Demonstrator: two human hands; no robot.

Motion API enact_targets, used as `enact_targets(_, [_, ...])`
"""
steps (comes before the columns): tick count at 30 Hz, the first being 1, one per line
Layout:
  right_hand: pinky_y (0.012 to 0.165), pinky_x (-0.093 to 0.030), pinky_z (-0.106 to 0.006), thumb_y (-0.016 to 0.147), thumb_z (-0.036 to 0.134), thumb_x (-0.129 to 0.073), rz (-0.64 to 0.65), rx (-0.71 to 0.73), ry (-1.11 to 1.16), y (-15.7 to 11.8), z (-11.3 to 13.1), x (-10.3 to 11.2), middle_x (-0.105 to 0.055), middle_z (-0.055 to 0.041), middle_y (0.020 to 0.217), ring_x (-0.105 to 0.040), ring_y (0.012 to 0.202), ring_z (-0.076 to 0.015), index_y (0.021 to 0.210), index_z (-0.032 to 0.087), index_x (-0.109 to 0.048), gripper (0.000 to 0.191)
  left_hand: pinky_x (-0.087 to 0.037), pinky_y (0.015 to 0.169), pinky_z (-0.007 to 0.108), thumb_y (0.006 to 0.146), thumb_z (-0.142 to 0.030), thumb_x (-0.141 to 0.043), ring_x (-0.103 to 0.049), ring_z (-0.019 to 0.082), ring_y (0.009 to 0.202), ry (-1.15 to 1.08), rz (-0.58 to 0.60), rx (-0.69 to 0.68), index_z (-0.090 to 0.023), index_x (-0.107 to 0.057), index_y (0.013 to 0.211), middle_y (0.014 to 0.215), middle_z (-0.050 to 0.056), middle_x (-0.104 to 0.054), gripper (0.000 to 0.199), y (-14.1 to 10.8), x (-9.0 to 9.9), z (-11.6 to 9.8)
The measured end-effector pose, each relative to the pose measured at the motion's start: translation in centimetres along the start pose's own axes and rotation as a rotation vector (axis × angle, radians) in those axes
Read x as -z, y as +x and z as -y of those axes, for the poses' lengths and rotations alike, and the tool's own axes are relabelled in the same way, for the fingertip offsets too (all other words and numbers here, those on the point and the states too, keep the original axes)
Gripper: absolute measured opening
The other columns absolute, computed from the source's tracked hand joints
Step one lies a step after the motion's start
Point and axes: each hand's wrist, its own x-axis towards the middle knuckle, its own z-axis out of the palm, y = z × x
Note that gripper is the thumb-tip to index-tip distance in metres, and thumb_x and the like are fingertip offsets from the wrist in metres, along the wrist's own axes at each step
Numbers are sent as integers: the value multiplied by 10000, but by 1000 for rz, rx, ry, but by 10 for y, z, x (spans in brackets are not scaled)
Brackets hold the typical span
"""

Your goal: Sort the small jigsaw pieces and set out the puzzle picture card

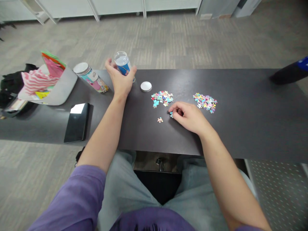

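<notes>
**Your left hand [121, 78] rounds an open jar [124, 68]; your right hand [189, 116] is at a blue puzzle piece [171, 115]**

Your left fingers are curved around the open jar, parted by its width, with the thumb on its right side and the other fingers on its left. The jar's mouth is uncovered and a blue label shows through your grasp. Just right of your left thumb, a white lid [146, 86] lies flat on the dark surface [247, 122].

Your right fingers are bent inward, index and thumb nearly together, with the blue puzzle piece showing at their tips. You cannot tell from here whether they pinch it or only touch it as it lies there. To the left of those fingertips and a little nearer you sits a single pale piece [160, 120], apart from the rest. Beyond them and slightly left is one loose pile [161, 98]; a second pile [205, 102] spreads beyond and to the right of your knuckles.

Left of your left fingers stands a capped jar [96, 81] with a colourful label, and farther left a white bin [66, 91] holds a striped pink item [39, 81]. Nearer you, left of that forearm, lies a black tablet [76, 128]. Well right of your right fingers is a dark bottle [286, 74].
</notes>
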Motion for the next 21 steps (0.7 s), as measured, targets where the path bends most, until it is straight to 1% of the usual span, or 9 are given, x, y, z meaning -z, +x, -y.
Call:
enact_targets(2, [804, -547, -479, 985, 285, -777, -6, 16, 9, 0, -2, -2, -830, -55, 920, -679, 757, -298, 1031, 343, -798, 77, -52, 1459, 639, 808, -1161, -960, -159, 416, 1839, 111, -256, -91, -267, -647, 1612, 1615, 96, -676, 1242, 0, -4, -12])
enact_targets(3, [804, -542, -464, 978, 280, -778, -11, 22, 13, 0, -3, -2, -822, -49, 914, -679, 761, -287, 1025, 333, -797, 73, -113, 1434, 675, 899, -1154, -900, -226, 425, 1820, 170, -355, -173, -286, -643, 1639, 1606, 96, -680, 1169, -4, -7, -25])
enact_targets(5, [810, -538, -437, 978, 277, -770, -19, 27, 27, 0, -5, -3, -812, -37, 913, -692, 780, -268, 1026, 314, -799, 68, -340, 1315, 671, 1018, -1038, -916, -496, 381, 1597, 186, -331, -302, -357, -687, 1556, 1534, 71, -721, 897, -22, -12, -61])
enact_targets(6, [811, -537, -426, 983, 276, -762, -20, 28, 41, -1, -6, -3, -811, -31, 916, -700, 789, -261, 1036, 308, -803, 74, -471, 1178, 621, 1039, -991, -929, -605, 316, 1337, 140, -254, -335, -350, -723, 1416, 1401, 45, -748, 773, -35, -13, -82])
enact_targets(7, [809, -536, -418, 988, 276, -756, -16, 30, 58, -1, -7, -2, -812, -27, 920, -703, 792, -255, 1051, 303, -807, 85, -542, 1050, 554, 1076, -912, -950, -633, 254, 1131, 107, -16, -305, -337, -750, 1318, 1256, 16, -759, 655, -51, -13, -103])
enact_targets(9, [795, -537, -408, 1000, 273, -755, 3, 33, 92, -4, -6, 1, -821, -21, 931, -702, 794, -247, 1084, 302, -811, 104, -539, 794, 472, 1046, -775, -1031, -637, 206, 804, 104, 292, -235, -314, -845, 1161, 918, -19, -761, 511, -85, -9, -137])
enact_targets(12, [772, -548, -402, 1028, 281, -781, 54, 17, 107, -9, -5, 7, -843, -18, 952, -708, 805, -247, 1115, 314, -822, 102, -516, 760, 438, 1038, -647, -1041, -720, 241, 793, 172, 681, -57, -298, -887, 1080, 917, 14, -827, 383, -127, 1, -162])
enact_targets(16, [814, -599, -432, 1056, 322, -833, 98, 8, 95, -19, -7, 21, -857, -40, 1009, -740, 843, -260, 1183, 312, -873, 134, -482, 707, 374, 832, -538, -1181, -700, 243, 781, 190, 808, 49, -308, -919, 1017, 939, 22, -852, 395, -150, 5, -154])
enact_targets(21, [831, -609, -441, 1053, 427, -920, 97, -13, 98, -30, -20, 37, -846, -55, 1061, -743, 855, -255, 1221, 300, -908, 212, -533, 738, 376, 844, -547, -1146, -691, 248, 794, 104, 886, 10, -341, -985, 1075, 996, 38, -857, 349, -146, 3, -139])
